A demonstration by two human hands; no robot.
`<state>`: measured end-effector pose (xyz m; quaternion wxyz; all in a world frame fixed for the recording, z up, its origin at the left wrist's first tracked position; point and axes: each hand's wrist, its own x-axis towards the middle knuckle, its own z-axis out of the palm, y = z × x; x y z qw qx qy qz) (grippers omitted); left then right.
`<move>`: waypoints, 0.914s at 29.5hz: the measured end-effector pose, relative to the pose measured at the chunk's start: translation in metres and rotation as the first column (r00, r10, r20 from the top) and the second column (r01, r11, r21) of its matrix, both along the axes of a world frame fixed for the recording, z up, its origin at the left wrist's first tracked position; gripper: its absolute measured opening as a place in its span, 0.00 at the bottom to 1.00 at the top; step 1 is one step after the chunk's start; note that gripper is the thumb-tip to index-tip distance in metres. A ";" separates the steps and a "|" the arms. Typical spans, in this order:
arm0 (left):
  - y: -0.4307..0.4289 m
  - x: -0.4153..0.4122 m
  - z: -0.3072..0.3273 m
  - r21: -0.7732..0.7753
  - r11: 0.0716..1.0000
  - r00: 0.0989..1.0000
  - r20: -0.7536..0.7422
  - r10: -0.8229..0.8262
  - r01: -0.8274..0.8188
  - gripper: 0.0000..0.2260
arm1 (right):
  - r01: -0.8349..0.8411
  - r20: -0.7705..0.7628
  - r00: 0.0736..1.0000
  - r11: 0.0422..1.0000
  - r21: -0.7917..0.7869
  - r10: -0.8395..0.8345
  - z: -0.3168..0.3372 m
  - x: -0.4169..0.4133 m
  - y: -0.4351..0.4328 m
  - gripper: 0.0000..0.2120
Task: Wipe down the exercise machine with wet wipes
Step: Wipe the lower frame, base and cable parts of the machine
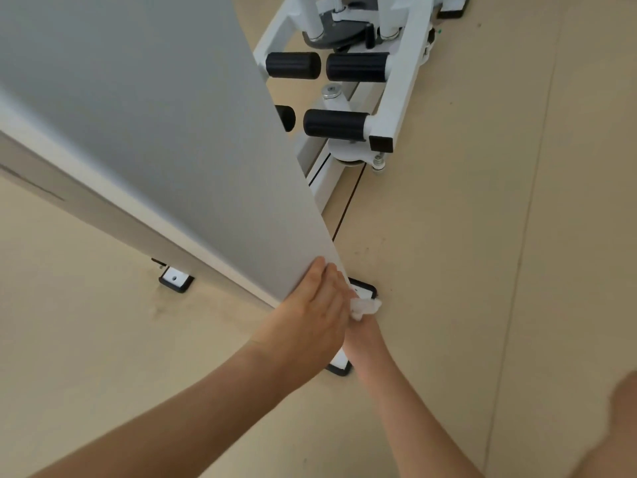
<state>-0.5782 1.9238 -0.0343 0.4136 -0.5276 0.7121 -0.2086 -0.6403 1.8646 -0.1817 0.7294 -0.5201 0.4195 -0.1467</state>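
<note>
Both forearms bare as far as seen, left hand (312,310) and right hand (362,328) bare, right one largely hidden

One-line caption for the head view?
Left hand on the lower corner of the grey panel; right hand, mostly hidden, with a wet wipe at the machine's black-rimmed foot.

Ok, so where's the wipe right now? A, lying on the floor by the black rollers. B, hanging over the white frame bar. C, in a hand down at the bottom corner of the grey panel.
C: the wipe is bunched in the right hand at the bottom corner of the grey panel, just behind the left hand, which rests on that panel.
</note>
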 end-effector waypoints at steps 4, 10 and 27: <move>-0.003 -0.010 0.006 -0.137 0.976 0.940 -0.321 0.116 -0.168 0.28 | -0.012 0.229 0.974 1.000 0.012 0.009 0.069 -0.034 -0.013 0.10; -0.010 -0.021 0.015 -0.259 0.869 0.626 -0.777 0.072 -0.421 0.09 | -0.418 0.340 0.866 0.904 0.088 0.367 0.136 -0.088 -0.063 0.16; -0.022 -0.059 0.079 0.323 0.311 -0.421 -0.843 -0.334 -0.894 0.09 | 0.286 0.116 0.936 0.909 0.302 -0.333 0.165 -0.099 -0.084 0.04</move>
